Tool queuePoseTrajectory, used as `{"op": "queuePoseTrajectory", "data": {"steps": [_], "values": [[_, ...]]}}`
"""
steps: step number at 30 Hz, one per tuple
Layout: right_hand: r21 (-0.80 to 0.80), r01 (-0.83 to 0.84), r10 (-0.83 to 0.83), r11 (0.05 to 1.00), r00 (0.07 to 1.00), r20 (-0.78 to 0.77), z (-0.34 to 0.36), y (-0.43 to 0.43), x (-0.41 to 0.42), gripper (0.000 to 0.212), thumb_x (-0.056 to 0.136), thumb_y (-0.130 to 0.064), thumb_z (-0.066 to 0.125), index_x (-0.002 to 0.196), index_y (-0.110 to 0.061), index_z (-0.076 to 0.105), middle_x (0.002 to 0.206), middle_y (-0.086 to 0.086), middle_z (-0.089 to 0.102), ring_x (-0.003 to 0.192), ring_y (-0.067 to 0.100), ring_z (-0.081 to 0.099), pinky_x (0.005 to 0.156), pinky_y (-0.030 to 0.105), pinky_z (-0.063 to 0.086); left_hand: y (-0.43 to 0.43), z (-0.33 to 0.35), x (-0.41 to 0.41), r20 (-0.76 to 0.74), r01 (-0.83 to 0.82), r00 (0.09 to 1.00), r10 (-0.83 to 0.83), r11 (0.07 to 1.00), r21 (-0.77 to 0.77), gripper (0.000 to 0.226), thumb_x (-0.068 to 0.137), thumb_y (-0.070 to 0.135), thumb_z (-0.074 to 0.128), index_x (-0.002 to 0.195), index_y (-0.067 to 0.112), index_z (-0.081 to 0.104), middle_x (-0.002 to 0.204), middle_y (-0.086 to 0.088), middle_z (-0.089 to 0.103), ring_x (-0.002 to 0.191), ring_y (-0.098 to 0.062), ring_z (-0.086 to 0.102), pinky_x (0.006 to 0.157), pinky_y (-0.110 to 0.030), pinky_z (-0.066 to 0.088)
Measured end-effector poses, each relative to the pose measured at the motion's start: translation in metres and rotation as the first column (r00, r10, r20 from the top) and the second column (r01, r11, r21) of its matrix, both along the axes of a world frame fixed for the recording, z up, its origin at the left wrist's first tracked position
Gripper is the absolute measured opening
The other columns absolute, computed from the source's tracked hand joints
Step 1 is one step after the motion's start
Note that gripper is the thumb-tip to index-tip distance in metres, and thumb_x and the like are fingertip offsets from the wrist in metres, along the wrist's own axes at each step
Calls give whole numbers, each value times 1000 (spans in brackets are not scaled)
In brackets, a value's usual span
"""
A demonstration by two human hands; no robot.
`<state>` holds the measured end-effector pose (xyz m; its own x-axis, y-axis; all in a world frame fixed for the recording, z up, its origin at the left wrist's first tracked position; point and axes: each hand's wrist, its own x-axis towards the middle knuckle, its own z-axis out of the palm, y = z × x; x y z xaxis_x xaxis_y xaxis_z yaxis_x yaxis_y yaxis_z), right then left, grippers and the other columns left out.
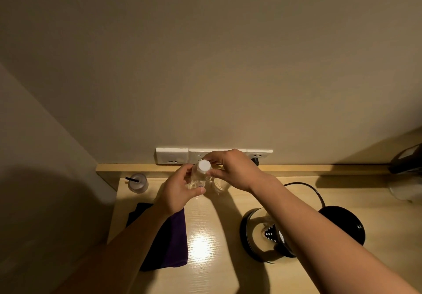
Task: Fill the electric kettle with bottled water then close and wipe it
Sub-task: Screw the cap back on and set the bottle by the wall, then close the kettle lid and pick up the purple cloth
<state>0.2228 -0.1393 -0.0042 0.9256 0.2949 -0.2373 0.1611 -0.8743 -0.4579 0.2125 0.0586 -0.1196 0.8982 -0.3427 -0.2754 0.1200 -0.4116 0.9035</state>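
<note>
Head view. The left hand point(177, 192) grips the body of a clear water bottle point(198, 179) held above the wooden surface point(203, 223); the right hand point(230, 170) pinches its white cap point(204, 165). A purple cloth point(170, 243) lies left, the open electric kettle point(262, 234) right, wall sockets point(173, 156) behind.

No text, label or number is legible on anything here.

The bottle point(198, 179) is standing mid-table point(205, 271), before the wall sockets point(171, 156). The cloth point(169, 241) is lying nearer and left of it, the kettle point(255, 236) nearer and right, and a cup point(138, 183) is sitting far left.
</note>
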Motion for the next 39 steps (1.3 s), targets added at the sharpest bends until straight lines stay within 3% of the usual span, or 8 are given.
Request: {"op": "queuePoseTrajectory", "data": {"steps": [7, 14, 19, 23, 27, 30, 34, 39], "values": [[-26, -5, 5, 1000, 1000, -9, 2, -3, 0, 39, 90, -33, 76, 127, -25, 66, 124, -3, 74, 113, 18, 69, 94, 43, 57, -3, -2, -3, 11, -27, 1000, 27, 1000, -1, 67, 71, 40, 90, 117, 68, 49, 119, 32, 67, 112, -2, 66, 99, -44, 59], [-57, -3, 4, 998, 1000, 14, 7, -6, -3, 52, 90, -37, 77, 137, -23, 61, 133, -1, 70, 121, 22, 66, 98, 43, 55, 0, 1, -7, 10, -27, 1000, 27, 1000, 7, 73, 73, 33, 91, 120, 67, 48, 116, 42, 64, 109, 5, 65, 98, -34, 57], [-27, 19, -18, 999, 999, 35, 17, -13, -9, 55, 89, -41, 76, 138, -23, 59, 134, 0, 69, 122, 22, 65, 98, 42, 54, 0, 4, -9, -2, -41, 999, 41, 999, 24, 78, 73, 26, 93, 127, 58, 46, 123, 32, 60, 116, -1, 62, 102, -37, 54], [28, 69, -70, 997, 995, 70, 41, -27, -28, 56, 88, -43, 76, 139, -26, 59, 136, -3, 68, 122, 15, 64, 99, 41, 54, 10, 11, -17, 6, -80, 997, 79, 997, 18, 88, 71, 34, 94, 145, 42, 46, 144, 9, 59, 132, -18, 57, 111, -48, 49], [48, 154, -159, 987, 978, 136, 74, -64, -71, 60, 87, -50, 76, 140, -29, 58, 137, -10, 66, 109, 4, 64, 94, 27, 53, 24, 42, -39, -49, -320, 947, 317, 938, -134, 81, 72, 34, 91, 141, 42, 49, 147, 8, 54, 134, -24, 54, 112, -52, 47], [4, 247, -244, 969, 957, 154, 96, -105, -113, 69, 82, -59, 74, 143, -32, 55, 139, -13, 63, 114, -3, 58, 90, 16, 47, 14, 76, -65, -78, -426, 903, 423, 854, -297, 73, 69, 38, 84, 135, 34, 54, 141, 8, 59, 131, -24, 57, 112, -50, 45], [-63, 373, -365, 926, 924, 110, 108, -160, -166, 79, 74, -60, 79, 142, -28, 57, 138, -6, 65, 127, 12, 60, 98, 29, 49, -34, 100, -100, -129, -297, 955, 269, 899, -323, 59, 76, 47, 75, 130, 30, 61, 133, 10, 64, 123, -17, 62, 106, -49, 51], [-82, 426, -432, 901, 899, -72, 93, -206, -212, 101, 63, -68, 84, 149, -30, 48, 148, -7, 57, 137, 14, 52, 112, 36, 44, -109, 86, -127, -216, -27, 976, 0, 992, -124, 56, 79, 81, 54, 122, 47, 67, 127, 20, 69, 121, -6, 62, 114, -49, 46]]}}
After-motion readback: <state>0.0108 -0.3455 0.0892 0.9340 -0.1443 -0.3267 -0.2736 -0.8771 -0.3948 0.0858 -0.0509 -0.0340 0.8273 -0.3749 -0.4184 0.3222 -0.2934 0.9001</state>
